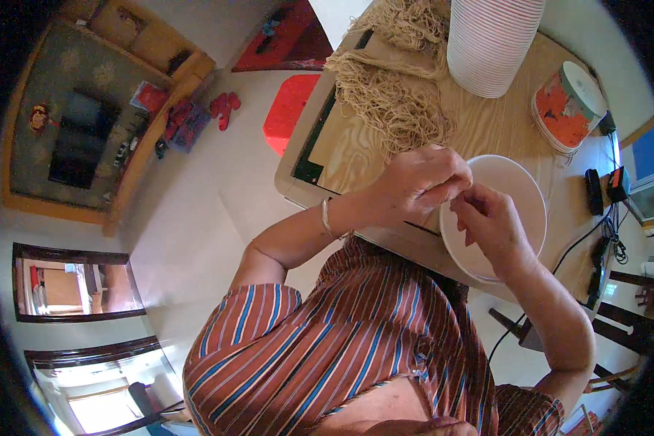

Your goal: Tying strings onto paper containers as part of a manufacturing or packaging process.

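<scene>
My left hand [427,180] and my right hand [493,227] meet fingertip to fingertip over the near left rim of a white round tub [525,190]. Both have their fingers pinched together. Whatever lies between the fingertips is too small or hidden to make out. Just beyond my left hand lies a loose heap of tan strands [396,102], like yarn or thin cord, spread over the wooden table [487,123]. A silver-coloured bangle [327,216] circles my left wrist.
A tall stack of white containers [493,47] stands at the table's far side. Right of it is an orange, green and white tub [570,105]. Black adapters and cables [610,207] lie at the right edge. A red stool [289,112] stands left of the table.
</scene>
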